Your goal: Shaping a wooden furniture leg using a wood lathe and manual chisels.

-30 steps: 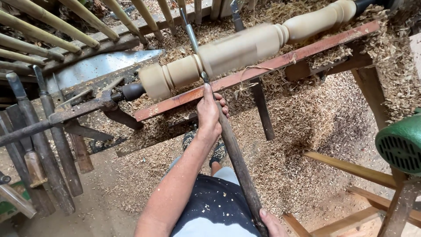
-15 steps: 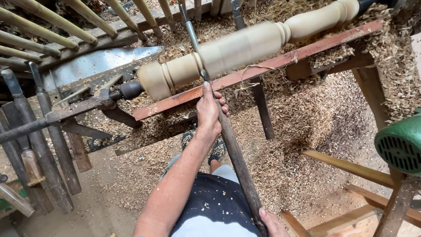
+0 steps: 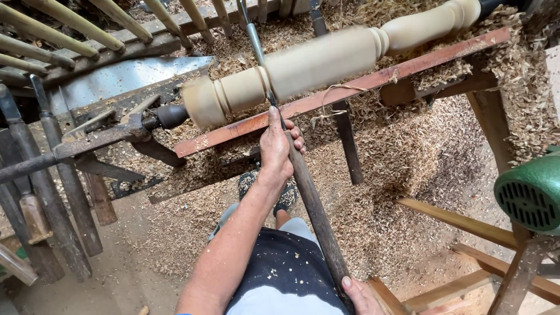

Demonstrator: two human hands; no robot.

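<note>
The left hand (image 3: 279, 149) is clenching the long-handled turning chisel (image 3: 312, 204) near its blade, pressing it against the pale wooden spindle (image 3: 326, 61) on the lathe; the right hand (image 3: 361, 296) is gripping the handle's end.

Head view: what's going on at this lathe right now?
A person is turning a pale wooden spindle on a lathe. The left hand grips the long turning tool near the red rail, its tip against the wood. The right hand holds the handle's end. Shavings cover the floor.
</note>
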